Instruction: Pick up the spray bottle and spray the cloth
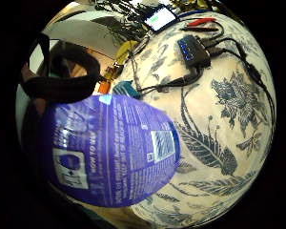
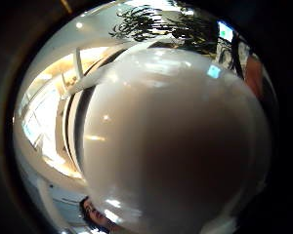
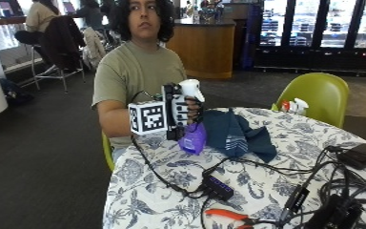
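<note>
In the outside view my gloved right hand (image 3: 182, 110) grips a spray bottle with a purple body (image 3: 193, 138) and a white spray head (image 3: 190, 89), lifted above the table. The dark blue cloth (image 3: 235, 134) lies crumpled on the tablecloth just beside the bottle, on the side away from the hand. In the little finger side palm view the purple labelled body (image 1: 112, 155) fills much of the picture, close to the palm. In the thumb side palm view the white spray head (image 2: 171, 146) blocks almost everything.
The round table (image 3: 170, 191) has a blue floral tablecloth. A black USB hub (image 3: 219, 187) with cables, orange pliers (image 3: 230, 215) and a black device (image 3: 362, 155) lie toward the near side. A green chair (image 3: 319, 95) with another spray bottle (image 3: 295, 105) stands behind.
</note>
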### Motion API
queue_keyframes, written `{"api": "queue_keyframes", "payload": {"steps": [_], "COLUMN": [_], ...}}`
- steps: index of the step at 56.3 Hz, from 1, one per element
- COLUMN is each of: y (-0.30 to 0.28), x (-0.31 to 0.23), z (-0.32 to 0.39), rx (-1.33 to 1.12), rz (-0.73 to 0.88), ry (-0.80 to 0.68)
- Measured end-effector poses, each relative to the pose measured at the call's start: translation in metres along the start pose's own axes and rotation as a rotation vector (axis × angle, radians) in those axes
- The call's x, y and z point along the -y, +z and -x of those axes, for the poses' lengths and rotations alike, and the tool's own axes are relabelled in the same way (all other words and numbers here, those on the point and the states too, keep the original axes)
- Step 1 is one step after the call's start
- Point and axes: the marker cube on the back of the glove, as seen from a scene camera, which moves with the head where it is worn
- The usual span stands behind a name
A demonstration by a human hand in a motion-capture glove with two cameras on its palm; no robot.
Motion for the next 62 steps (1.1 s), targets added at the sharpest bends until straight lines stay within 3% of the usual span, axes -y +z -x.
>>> {"api": "queue_keyframes", "payload": {"steps": [13, 22, 31, 42, 62], "y": [-0.037, -0.04, -0.024, 0.014, 0.078], "x": [-0.007, -0.002, 0.009, 0.019, -0.021], "z": [0.079, 0.138, 0.166, 0.15, 0.059], "rx": [-0.033, -0.228, -0.5, -0.867, -1.155], "rz": [0.032, 0.2, 0.471, 0.766, 1.067], "ry": [-0.144, -0.16, -0.005, 0.218, 0.502]}}
